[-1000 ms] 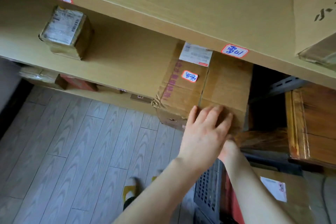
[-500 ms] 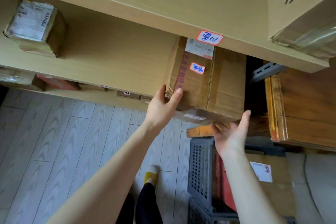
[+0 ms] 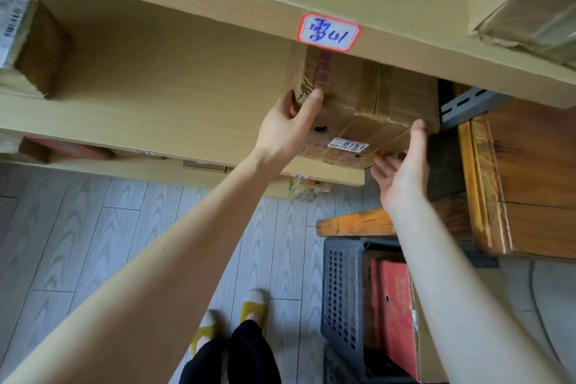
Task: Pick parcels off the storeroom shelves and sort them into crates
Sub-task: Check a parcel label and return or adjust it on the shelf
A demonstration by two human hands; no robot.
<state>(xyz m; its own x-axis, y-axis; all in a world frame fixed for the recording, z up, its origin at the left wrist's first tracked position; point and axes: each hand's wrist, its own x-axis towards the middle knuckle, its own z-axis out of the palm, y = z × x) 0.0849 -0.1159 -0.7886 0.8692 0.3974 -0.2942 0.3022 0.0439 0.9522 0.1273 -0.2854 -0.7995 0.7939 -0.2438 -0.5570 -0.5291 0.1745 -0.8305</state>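
A brown cardboard box (image 3: 374, 93) with a small "0151" sticker sits on the middle shelf (image 3: 156, 121), its front end jutting past the shelf edge. My left hand (image 3: 288, 129) grips the box's front left corner, thumb on one face and fingers round the side. My right hand (image 3: 402, 165) is held flat with straight fingers against the box's front right edge, palm facing the box. Below on the floor stands a grey plastic crate (image 3: 341, 290) holding a red parcel (image 3: 392, 305).
A small taped parcel (image 3: 28, 44) lies at the shelf's far left. A large carton (image 3: 526, 3) sits on the top shelf, right. Dark wooden furniture (image 3: 523, 184) stands to the right. More parcels (image 3: 65, 150) lie on the lower shelf. My feet are on grey plank flooring (image 3: 93, 243).
The box has slid forward off the shelf edge, showing its front face. My left hand shifted from the front of the box to its left corner; my right hand rose to the right edge.
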